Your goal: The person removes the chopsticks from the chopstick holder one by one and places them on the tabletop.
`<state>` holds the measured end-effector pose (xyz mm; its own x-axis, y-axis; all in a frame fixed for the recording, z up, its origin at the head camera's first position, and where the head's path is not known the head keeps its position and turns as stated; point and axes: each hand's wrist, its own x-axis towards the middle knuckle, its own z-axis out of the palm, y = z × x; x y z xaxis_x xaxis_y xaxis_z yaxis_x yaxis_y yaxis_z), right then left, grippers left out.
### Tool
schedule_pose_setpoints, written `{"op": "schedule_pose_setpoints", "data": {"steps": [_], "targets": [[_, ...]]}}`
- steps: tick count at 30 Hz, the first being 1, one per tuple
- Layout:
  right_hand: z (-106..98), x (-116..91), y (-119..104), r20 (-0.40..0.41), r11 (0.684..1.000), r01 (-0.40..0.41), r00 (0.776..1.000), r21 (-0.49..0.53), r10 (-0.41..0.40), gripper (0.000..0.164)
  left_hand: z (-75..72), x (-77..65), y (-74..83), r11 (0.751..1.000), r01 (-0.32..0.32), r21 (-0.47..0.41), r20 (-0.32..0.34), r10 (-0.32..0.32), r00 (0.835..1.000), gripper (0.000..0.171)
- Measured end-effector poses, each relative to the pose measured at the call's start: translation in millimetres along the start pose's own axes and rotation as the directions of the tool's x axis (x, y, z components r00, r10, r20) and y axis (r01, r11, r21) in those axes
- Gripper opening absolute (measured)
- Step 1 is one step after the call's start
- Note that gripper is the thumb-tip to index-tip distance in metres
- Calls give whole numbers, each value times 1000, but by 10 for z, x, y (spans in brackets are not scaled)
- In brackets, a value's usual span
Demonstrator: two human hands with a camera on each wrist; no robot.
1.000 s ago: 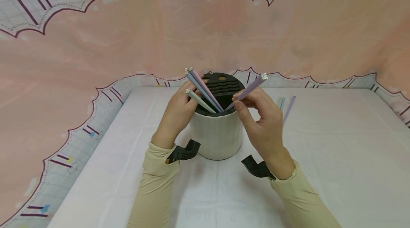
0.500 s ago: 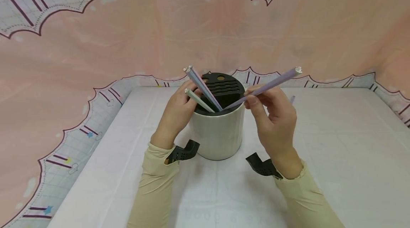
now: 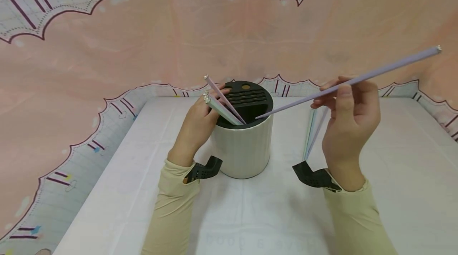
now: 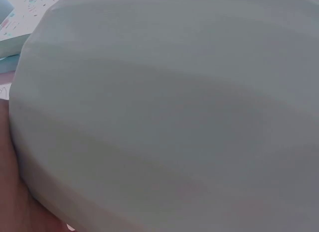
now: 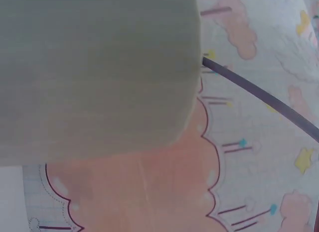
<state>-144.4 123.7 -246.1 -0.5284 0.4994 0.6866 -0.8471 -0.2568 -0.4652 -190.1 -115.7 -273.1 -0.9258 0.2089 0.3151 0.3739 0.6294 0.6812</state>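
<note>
A white ribbed utensil holder [image 3: 243, 153] with a black slotted lid [image 3: 248, 94] stands mid-table. My left hand [image 3: 198, 123] grips its left side near the rim, fingers reaching over the lid's edge; in the left wrist view the holder's wall [image 4: 159, 102] fills most of the picture. A pink chopstick [image 3: 226, 100] and pale green chopsticks [image 3: 223, 110] lean left in its front opening, glittery ends up. My right hand [image 3: 352, 115] pinches a long purple chopstick [image 3: 390, 66], its thin tip at the opening's right side and its glittery end high to the right.
Several more chopsticks, pale blue [image 3: 310, 131] and purple [image 3: 317, 131], lie on the white table [image 3: 400, 159] right of the holder, partly behind my right hand and wrist strap. A peach patterned cloth [image 3: 229, 40] hangs behind the table.
My right hand has drawn the purple chopstick up and right, mostly out of the opening. The blue chopstick beside the pink one no longer stands there. My left hand has stayed at the holder.
</note>
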Motion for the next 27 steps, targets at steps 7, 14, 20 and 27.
{"op": "schedule_pose_setpoints", "data": {"steps": [7, 14, 20, 27], "targets": [[-302, 174, 125, -91, 998, -8, 996, 65, 14, 18, 27, 19, 3, 1000, 7, -7, -3, -7, 1000, 41], [-655, 224, 374, 26, 960, -214, 975, -180, 222, 21, 31, 24, 9, 1000, 2, -11, -16, -2, 1000, 42], [-996, 150, 701, -28, 716, -435, 864, -546, 503, 26, 25, 33, -21, 999, -23, -33, -24, 22, 999, 44], [-1353, 53, 923, -86, 273, -396, 688, -877, 721, 51, 42, 35, -43, 999, -11, -30, -9, 10, 1000, 43]]}}
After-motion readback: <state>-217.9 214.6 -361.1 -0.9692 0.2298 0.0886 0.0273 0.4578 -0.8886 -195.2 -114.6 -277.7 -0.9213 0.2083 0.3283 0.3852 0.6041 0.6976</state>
